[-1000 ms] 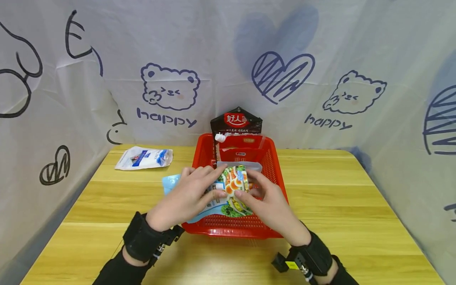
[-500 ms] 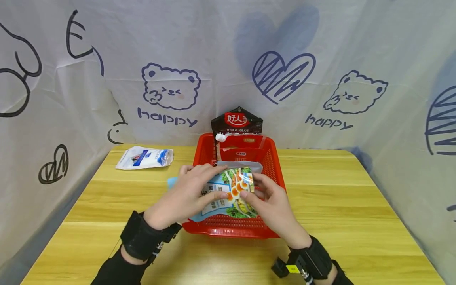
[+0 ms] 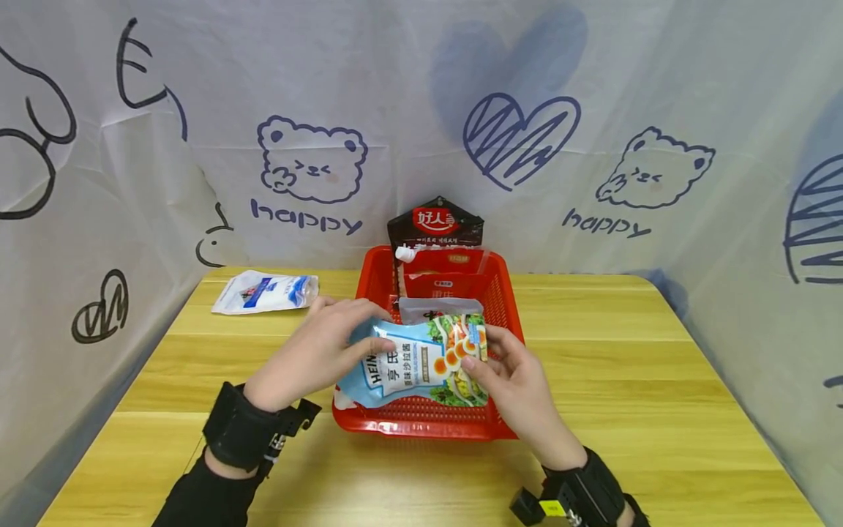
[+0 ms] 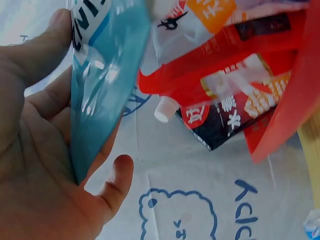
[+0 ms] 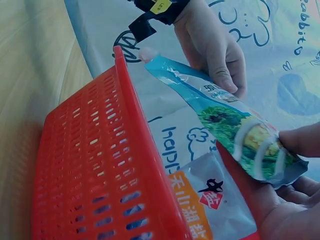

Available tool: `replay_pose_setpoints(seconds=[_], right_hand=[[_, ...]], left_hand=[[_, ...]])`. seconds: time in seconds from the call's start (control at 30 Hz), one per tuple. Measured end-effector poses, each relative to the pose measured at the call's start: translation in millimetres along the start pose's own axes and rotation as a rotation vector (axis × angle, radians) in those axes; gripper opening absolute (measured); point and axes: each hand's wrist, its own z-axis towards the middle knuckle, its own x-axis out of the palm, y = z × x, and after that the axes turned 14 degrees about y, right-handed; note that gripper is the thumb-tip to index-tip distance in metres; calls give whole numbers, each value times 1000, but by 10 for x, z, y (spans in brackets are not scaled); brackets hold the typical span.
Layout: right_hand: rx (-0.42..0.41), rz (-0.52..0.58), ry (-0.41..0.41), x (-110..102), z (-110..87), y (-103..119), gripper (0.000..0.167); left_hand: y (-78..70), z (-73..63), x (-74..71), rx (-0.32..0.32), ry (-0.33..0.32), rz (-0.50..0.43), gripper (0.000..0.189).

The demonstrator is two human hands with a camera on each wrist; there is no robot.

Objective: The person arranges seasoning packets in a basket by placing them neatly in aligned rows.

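A light blue Heinz salad dressing pouch [image 3: 408, 362] lies sideways above the red basket [image 3: 431, 428], its picture of eggs and greens to the right. My right hand [image 3: 527, 391] pinches the bottom end, thumb on the printed front. Round the narrower end is my left hand [image 3: 306, 359], thumb in front and fingers behind. In the left wrist view, the blue pouch [image 4: 107, 85] runs between thumb and fingers. The right wrist view shows the pouch [image 5: 230, 117] tilted beside the basket rim, with a pale cap at its far end.
Inside the basket stand a black pouch [image 3: 435, 223], a red pouch [image 3: 454, 282] with a white cap, and a grey-white packet [image 3: 431, 311]. On the table [image 3: 632, 366], a white and blue packet [image 3: 263, 291] lies at the back left. A drawn-on white cloth [image 3: 421, 88] hangs behind.
The pouch has moved a little right and turned its printed front more toward the head camera. My left hand has slid left along it, uncovering more of the label; my right hand moved slightly right.
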Motion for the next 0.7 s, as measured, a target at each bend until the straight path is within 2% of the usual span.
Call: replay_pose_setpoints(seconds=[0.2, 0.3, 0.4, 0.53, 0.7], right_hand=[[39, -4, 43, -51, -18, 9, 45], [51, -51, 59, -87, -7, 20, 44], [27, -112, 86, -137, 23, 39, 45], [-53, -252, 126, -210, 65, 104, 46], [-107, -518, 192, -260, 106, 247, 39]], left_hand=[[-33, 24, 26, 42, -12, -15, 21], [-71, 29, 19, 74, -29, -15, 20], [-110, 32, 6, 107, -41, 11, 21], [-166, 56, -6, 148, -38, 94, 22], [-234, 101, -1, 181, -25, 182, 25]])
